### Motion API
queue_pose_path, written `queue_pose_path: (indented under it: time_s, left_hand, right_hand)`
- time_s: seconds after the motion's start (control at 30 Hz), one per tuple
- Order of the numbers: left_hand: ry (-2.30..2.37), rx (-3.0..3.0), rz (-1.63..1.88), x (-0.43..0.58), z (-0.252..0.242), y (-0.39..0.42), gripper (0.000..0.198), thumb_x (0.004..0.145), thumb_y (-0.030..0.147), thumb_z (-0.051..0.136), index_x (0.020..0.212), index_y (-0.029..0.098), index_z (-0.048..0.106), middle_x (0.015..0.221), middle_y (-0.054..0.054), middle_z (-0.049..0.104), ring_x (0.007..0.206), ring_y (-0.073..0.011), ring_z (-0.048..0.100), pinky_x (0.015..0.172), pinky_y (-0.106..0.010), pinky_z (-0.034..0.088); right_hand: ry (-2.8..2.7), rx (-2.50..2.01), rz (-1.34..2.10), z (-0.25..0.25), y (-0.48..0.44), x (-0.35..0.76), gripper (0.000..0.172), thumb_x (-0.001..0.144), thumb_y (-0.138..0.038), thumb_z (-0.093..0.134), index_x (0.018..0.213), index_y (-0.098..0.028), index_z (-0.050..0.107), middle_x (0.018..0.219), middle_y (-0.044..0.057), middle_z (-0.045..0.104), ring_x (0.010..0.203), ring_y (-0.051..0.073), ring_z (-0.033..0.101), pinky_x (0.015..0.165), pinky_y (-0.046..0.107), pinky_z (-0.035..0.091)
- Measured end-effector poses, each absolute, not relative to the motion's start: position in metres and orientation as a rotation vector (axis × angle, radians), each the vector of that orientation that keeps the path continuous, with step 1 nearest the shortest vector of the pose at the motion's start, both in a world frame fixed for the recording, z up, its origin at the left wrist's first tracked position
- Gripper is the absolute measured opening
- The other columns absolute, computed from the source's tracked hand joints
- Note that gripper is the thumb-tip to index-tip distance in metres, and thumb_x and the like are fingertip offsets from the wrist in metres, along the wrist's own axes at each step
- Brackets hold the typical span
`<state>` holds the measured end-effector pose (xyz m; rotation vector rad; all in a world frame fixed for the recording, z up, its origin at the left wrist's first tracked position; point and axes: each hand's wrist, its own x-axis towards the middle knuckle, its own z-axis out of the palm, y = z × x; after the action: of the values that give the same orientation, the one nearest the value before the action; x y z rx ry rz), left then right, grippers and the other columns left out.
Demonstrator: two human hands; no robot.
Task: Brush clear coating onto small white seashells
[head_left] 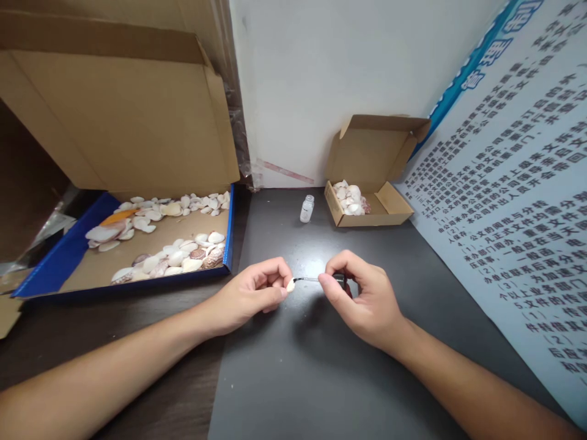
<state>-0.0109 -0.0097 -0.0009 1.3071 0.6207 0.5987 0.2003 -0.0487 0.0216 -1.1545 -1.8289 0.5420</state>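
Observation:
Between the thumb and fingers of my left hand is a small cream-white seashell. My right hand pinches a thin brush with a dark handle, partly hidden by the fingers. The brush's dark tip points left and meets the edge of the shell, or nearly so; I cannot tell which. Beyond both hands, a small clear bottle with whitish contents or a pale label stands upright with no cap on it.
On the left, a blue-edged cardboard box with its lid raised holds many shells. A smaller cardboard box at the back right holds white shells. A white panel rises behind, and a printed poster leans along the right.

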Motion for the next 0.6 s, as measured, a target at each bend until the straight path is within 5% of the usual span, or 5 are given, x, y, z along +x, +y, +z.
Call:
queue_pose_path:
  time_s: [0.6]
  left_hand:
    - [0.641, 1.296, 0.606, -0.01, 0.0006, -0.0109, 0.021, 0.086, 0.035, 0.063, 0.081, 0.018, 0.051, 0.06, 0.007, 0.04, 0.054, -0.0082, 0.035, 0.052, -0.023, 0.027]
  right_hand:
    - [-1.878, -1.111, 0.601, 0.0215, -0.0493, 0.2007, 0.015, 0.086, -0.021, 0.058, 0.073, -0.022, 0.05, 0.056, -0.007, 0.043, 0.045, 0.008, 0.037, 0.043, 0.02, 0.033]
